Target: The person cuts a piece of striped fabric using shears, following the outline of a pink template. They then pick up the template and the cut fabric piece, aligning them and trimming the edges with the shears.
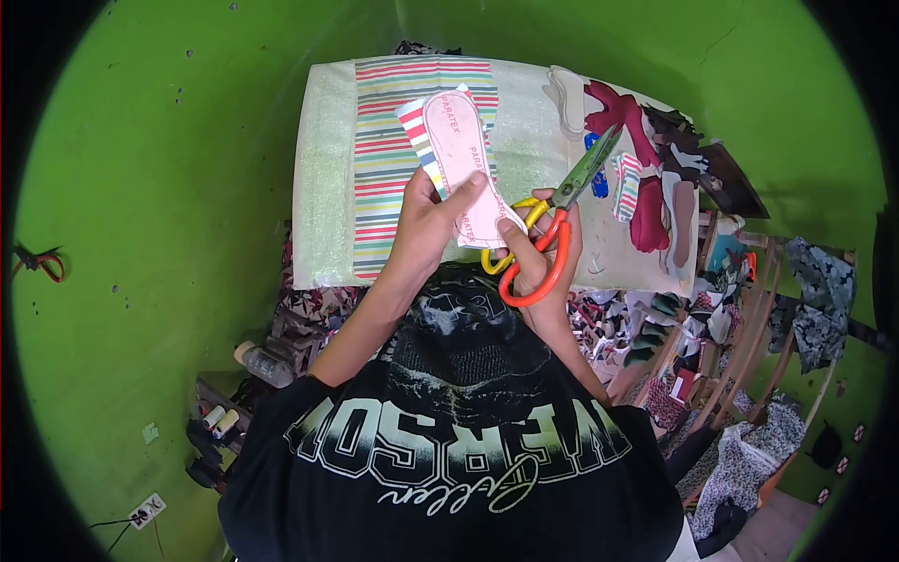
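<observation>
A pink insole piece (456, 140) printed "PARATEX" is held up over the table, with striped fabric (412, 124) behind it showing along its left side. My left hand (433, 214) grips the piece from the left, thumb pressed on its face. In my right hand (536, 260) is a pair of scissors (562, 200) with one orange and one yellow handle loop. Their blades point up and to the right, away from the piece. The right thumb also touches the piece's lower right corner.
Striped cloth (375, 201) lies across the left part of the white-covered table (323, 178). Dark red cut pieces (648, 225), a striped piece (626, 187) and pale sole shapes (567, 98) rest at the right. Fabric scraps (613, 318) and a wooden rack (749, 328) stand below right.
</observation>
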### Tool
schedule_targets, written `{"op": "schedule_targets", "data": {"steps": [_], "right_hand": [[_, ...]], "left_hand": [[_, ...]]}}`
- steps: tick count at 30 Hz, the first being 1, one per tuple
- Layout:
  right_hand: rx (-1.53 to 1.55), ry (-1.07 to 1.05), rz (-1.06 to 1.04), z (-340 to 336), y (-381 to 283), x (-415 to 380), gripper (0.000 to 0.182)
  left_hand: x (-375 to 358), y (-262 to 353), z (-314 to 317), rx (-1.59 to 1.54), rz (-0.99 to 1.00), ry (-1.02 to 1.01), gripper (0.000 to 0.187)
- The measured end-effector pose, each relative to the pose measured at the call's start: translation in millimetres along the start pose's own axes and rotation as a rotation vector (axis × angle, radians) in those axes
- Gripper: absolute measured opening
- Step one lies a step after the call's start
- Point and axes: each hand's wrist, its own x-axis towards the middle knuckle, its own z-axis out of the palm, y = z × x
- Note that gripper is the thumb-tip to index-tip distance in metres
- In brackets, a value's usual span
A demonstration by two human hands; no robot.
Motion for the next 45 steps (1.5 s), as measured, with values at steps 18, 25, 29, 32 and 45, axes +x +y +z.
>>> {"op": "schedule_targets", "data": {"steps": [18, 25, 29, 32, 45], "right_hand": [[-0.098, -0.165, -0.04, -0.2, -6.1, -7.5, 0.043], [-0.093, -0.195, -0.025, -2.2, -0.9, -10.0, 0.042], [-0.1, -0.205, -0.017, -3.6, -2.1, -10.2, 0.042], [-0.093, -0.212, -0.005, -6.9, 0.9, -9.7, 0.041], [-0.14, -0.428, -0.185, -31.7, 40.1, 15.6, 0.068]], "left_hand": [[5.7, 10.9, 7.4, -0.188, 0.13, 0.09, 0.021], [7.2, 7.2, 6.1, -0.001, 0.268, 0.12, 0.021], [7.2, 10.0, 6.0, 0.033, 0.232, 0.133, 0.019], [8.0, 9.0, 2.5, 0.067, 0.213, 0.116, 0.019], [0.7, 21.5, 14.1, -0.074, 0.171, -0.017, 0.017]]}}
